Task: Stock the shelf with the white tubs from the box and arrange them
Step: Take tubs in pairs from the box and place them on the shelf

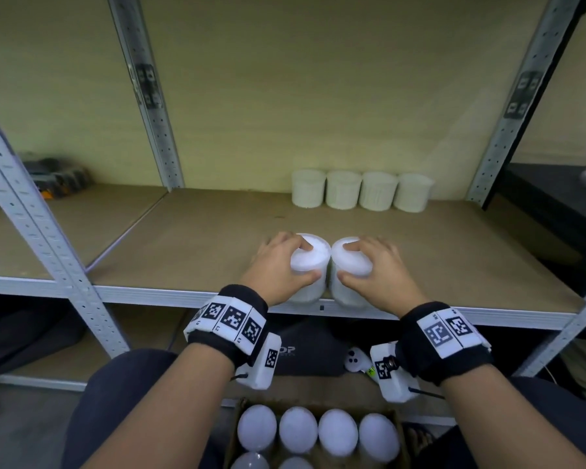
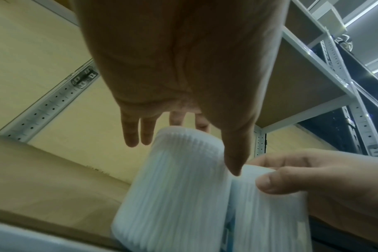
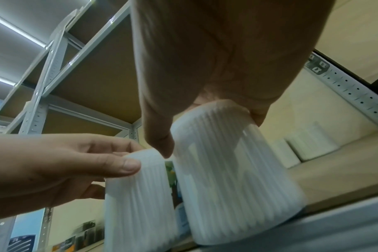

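White tubs (image 1: 310,262) gripped, one per hand (touching), at shelf (image 1: 197,238) front edge.

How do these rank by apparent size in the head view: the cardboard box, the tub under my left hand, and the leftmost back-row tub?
1. Brown cardboard box, cut off by the frame.
2. White ribbed tub under the left hand.
3. Leftmost white back-row tub; probably looks smaller only through distance.

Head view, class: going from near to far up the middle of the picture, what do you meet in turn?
Box of white tubs → left hand and right hand, each gripping a tub at the shelf's front edge, left tub, right tub → row of four tubs at the back.
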